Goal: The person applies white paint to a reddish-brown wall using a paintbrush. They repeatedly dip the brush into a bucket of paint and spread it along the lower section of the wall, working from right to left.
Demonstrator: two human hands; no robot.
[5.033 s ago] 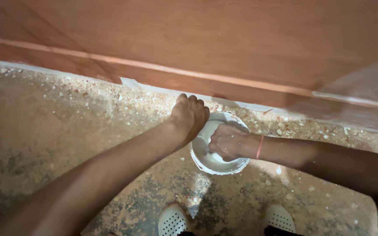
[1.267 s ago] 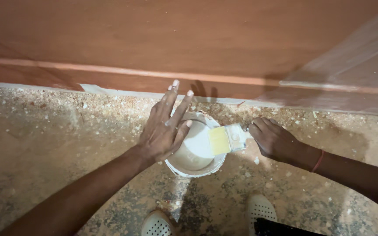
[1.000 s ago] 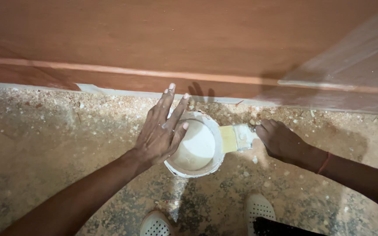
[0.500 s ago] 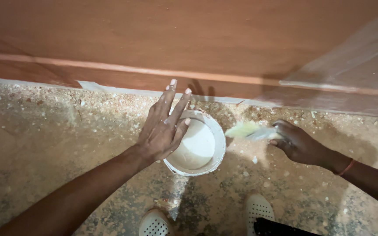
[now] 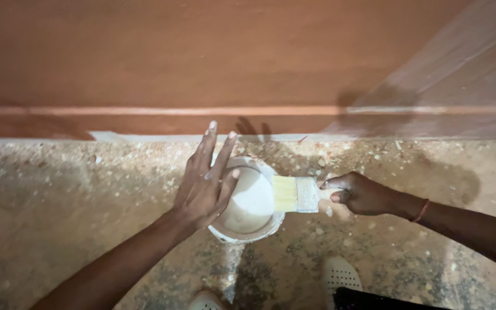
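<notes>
A small white bucket (image 5: 256,229) holding pale cream paint stands on the speckled floor just in front of the wall. My left hand (image 5: 205,181) rests flat on the bucket's left rim, fingers straight and spread, pointing at the wall. My right hand (image 5: 361,194) grips the handle of a flat paintbrush (image 5: 295,194). The brush lies level, its yellowish bristles reaching over the bucket's right rim.
A reddish-brown wall (image 5: 202,57) with a lighter band and a white strip at its foot fills the top. Clear plastic sheeting (image 5: 460,80) hangs at the upper right. The terrazzo floor (image 5: 58,201) is gritty. My two white shoes (image 5: 340,272) show at the bottom.
My right hand swung the brush away to the right of the bucket, then brought it back so its bristles are over the right rim again. The left hand stayed on the rim.
</notes>
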